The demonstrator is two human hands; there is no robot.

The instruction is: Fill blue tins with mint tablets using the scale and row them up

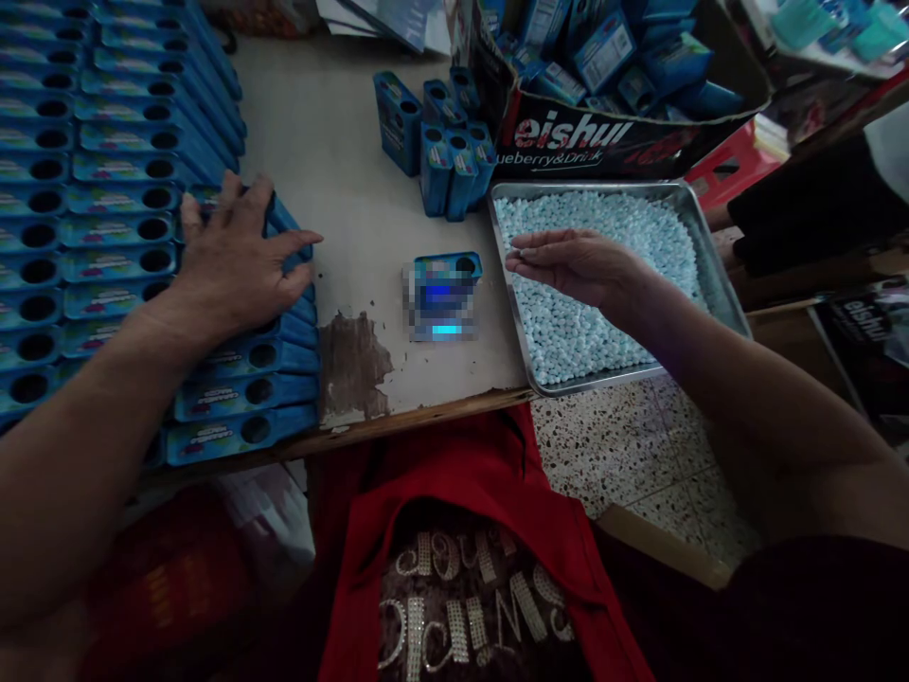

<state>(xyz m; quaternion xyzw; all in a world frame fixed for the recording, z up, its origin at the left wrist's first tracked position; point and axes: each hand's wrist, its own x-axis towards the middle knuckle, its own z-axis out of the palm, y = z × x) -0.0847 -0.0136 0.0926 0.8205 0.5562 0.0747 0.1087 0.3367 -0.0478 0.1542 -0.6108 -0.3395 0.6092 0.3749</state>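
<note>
My left hand [238,251], fingers spread, lies over the right side of the rows of blue boxes [245,398]. Its fingertips touch the tops of boxes there, and the palm hides part of them. Over the metal tray [531,365] is my right hand [568,260], its fingers pinched together; what sits between the fingertips is too small to make out. Small pale-blue candies [603,336] fill the tray. Between my hands, one blue box [447,265] lies on the table, partly blurred out. Each box in the rows shows a dark round opening in its top face.
Several blue boxes [444,156] stand in a small group on the table [333,123]. Behind the tray, a printed carton [568,142] holds many more. Papers [390,24] lie at the back edge. Another person's dark sleeve [802,204] is at right.
</note>
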